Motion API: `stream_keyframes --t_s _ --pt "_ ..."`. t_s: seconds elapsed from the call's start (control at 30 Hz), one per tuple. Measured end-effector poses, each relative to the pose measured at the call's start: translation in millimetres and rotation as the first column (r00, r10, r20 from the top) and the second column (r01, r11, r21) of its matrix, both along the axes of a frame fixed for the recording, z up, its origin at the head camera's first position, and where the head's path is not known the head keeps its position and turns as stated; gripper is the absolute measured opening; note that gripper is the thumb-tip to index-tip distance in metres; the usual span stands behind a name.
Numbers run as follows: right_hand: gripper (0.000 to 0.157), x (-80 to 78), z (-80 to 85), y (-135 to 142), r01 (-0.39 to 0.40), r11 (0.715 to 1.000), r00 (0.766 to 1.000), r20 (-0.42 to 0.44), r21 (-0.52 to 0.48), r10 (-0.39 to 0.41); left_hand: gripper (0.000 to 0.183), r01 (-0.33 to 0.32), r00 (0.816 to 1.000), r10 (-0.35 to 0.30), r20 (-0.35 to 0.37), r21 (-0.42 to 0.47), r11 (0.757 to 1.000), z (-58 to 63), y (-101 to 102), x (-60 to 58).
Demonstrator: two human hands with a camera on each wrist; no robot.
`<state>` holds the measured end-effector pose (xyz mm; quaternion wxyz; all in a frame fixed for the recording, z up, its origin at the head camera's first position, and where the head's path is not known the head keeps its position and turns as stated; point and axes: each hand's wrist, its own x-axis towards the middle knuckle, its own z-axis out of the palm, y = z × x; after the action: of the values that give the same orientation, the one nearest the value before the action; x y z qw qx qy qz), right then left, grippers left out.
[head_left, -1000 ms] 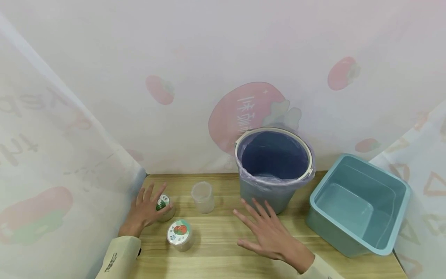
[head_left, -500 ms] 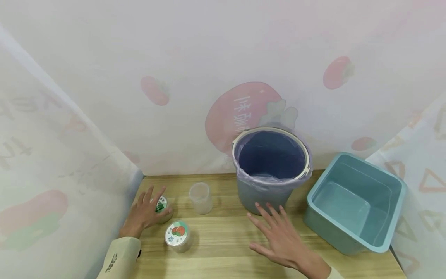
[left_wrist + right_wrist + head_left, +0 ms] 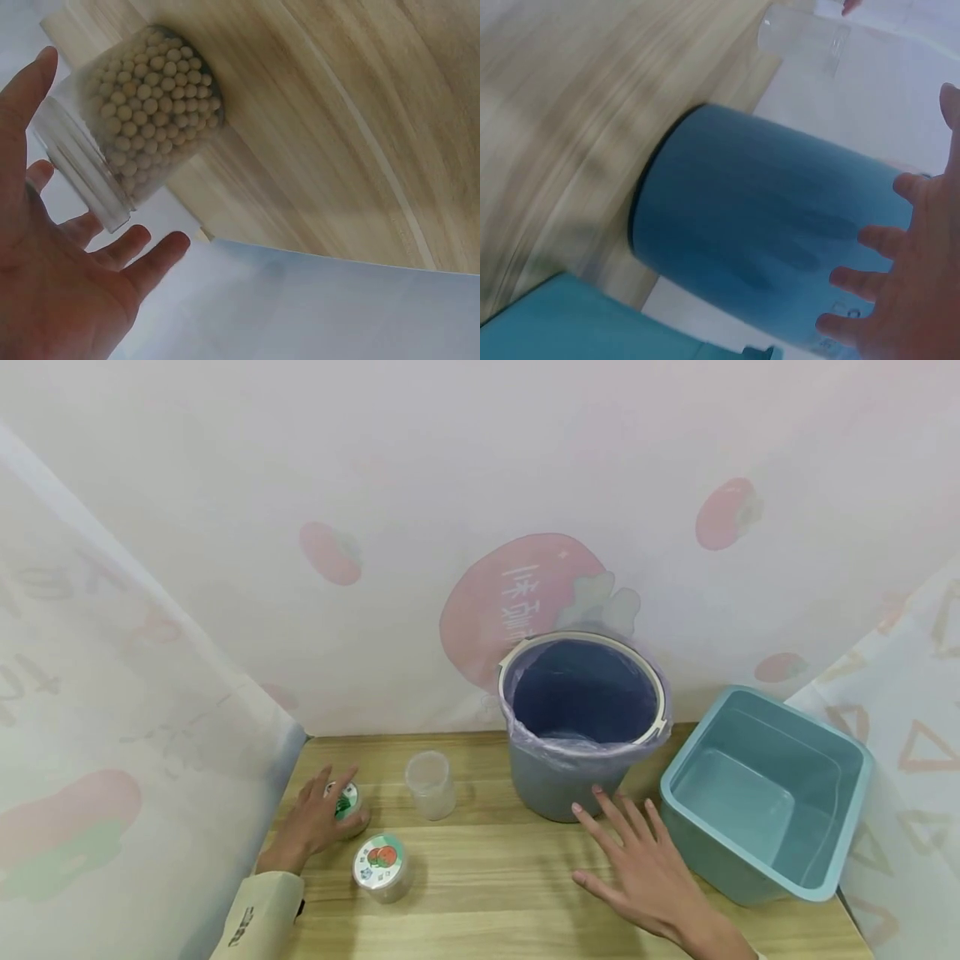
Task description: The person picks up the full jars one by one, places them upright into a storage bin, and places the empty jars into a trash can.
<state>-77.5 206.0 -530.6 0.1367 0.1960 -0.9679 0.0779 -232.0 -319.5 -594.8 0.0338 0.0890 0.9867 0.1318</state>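
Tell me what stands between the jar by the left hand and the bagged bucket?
A clear container stands between the jar and the bucket on the wooden table, as the head view shows.

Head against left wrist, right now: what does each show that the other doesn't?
Head only: the bag-lined bucket, teal tub, right hand, red-fruit-label jar, clear container and fruit prints on the backdrop.
Left wrist only: the many pale round pieces inside the jar nearest the left hand.
Both: that hand, that jar and the wooden table.
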Motion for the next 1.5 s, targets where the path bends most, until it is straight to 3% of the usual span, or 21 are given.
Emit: stream_keyframes --t_s 0.27,0.6,1.07,1.3,1.5 --pt "0.080 10.2 13.8 17.2 0.045 0.999 0.999 0.025 -0.001 -0.045 0.096 -0.005 0.999 0.005 0.041 0.010 1.000 -3.4 0.5 -2.1" --pt "0.081 18.4 31.4 50.5 0.108 0.993 0.993 0.057 -0.036 -0.106 0.089 0.011 1.000 -0.011 0.011 0.024 1.000 -5.7 1.1 -3.7" --pt "0.082 27.5 45.3 106.6 0.214 0.974 0.977 0.029 -0.079 -0.212 0.085 0.019 0.999 -0.018 -0.030 0.028 0.999 -8.8 -0.4 -2.9" --pt "0.084 29.2 51.0 124.7 0.245 0.966 0.970 0.034 -0.088 -0.243 0.082 0.045 0.997 -0.043 -0.069 0.029 0.999 3.3 1.1 0.3" --pt "0.084 29.6 50.1 137.3 0.276 0.956 0.961 0.036 -0.100 -0.273 0.080 0.109 0.987 -0.103 -0.126 0.048 0.993 29.2 9.8 6.2"
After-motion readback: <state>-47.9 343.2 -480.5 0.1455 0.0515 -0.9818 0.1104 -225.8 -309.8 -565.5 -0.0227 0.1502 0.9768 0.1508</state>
